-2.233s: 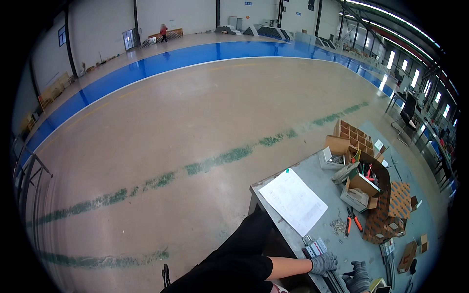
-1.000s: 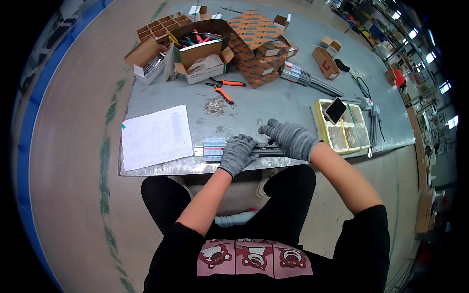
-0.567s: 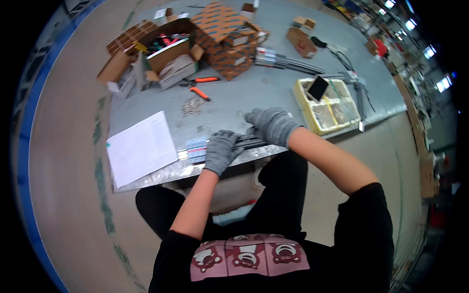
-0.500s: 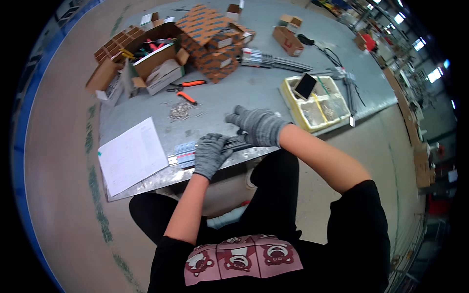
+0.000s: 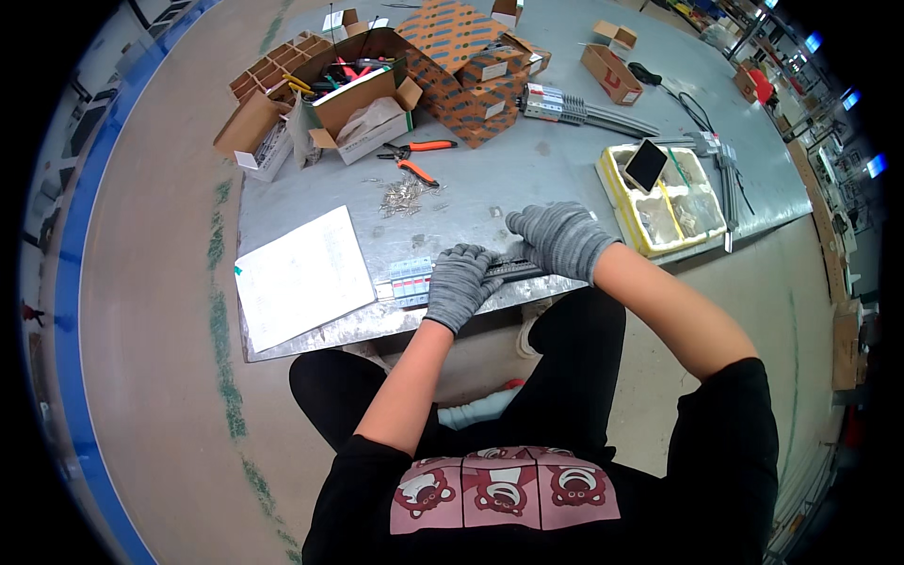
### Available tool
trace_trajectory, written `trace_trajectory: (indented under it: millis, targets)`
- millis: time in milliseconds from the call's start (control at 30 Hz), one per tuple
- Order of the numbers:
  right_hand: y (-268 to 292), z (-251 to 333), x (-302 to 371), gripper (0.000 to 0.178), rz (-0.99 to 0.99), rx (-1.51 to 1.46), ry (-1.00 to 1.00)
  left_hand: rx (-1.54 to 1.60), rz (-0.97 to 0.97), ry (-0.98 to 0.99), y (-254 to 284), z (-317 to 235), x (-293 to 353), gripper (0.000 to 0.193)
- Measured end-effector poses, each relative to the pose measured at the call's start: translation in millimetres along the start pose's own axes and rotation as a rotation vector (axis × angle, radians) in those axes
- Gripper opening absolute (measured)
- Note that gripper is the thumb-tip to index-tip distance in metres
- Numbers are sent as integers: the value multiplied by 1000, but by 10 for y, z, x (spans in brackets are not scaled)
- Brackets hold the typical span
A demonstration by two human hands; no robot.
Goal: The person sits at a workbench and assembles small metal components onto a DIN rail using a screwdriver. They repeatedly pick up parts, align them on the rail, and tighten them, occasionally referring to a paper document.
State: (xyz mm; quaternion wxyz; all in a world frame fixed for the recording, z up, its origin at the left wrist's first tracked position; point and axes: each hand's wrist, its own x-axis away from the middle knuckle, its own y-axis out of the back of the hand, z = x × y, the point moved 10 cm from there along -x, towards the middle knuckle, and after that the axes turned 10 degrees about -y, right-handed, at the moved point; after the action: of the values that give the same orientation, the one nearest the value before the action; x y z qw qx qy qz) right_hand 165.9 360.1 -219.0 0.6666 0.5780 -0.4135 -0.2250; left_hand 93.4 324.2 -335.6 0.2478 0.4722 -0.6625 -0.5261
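Blocks [image 5: 411,284] in a pale row sit on a metal rail [image 5: 384,291] near the bench's [image 5: 541,179] front edge. The left hand [image 5: 460,285] lies over them at their right end; the right hand [image 5: 567,242] curls above the dark bars [image 5: 516,270] alongside. Whether either grip is closed on something, I cannot tell. A steady left and light right seem best, keeping clear of the loose pins [image 5: 402,197].

Soft, even light; the paper [image 5: 306,282] nearly washes out left of centre, bluish glare dots upper right, fisheye distortion bows the blue floor stripe [image 5: 68,330] far left.
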Motion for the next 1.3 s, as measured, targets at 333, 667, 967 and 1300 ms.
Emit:
trace_trajectory:
  millis: [333,667,967,1300]
  targets:
    - [71,-88,23,42,5,10,-71,33,3,1,8,-17,-32,51]
    - [170,67,76,54,-90,-98,63,27,-82,-36,59,-5,13,49]
    - [147,114,104,63,-43,8,46,18,-36,-28,88,-28,63,45]
    - [67,88,8,60,88,-107,141,1,-42,-18,97,-49,-6,49]
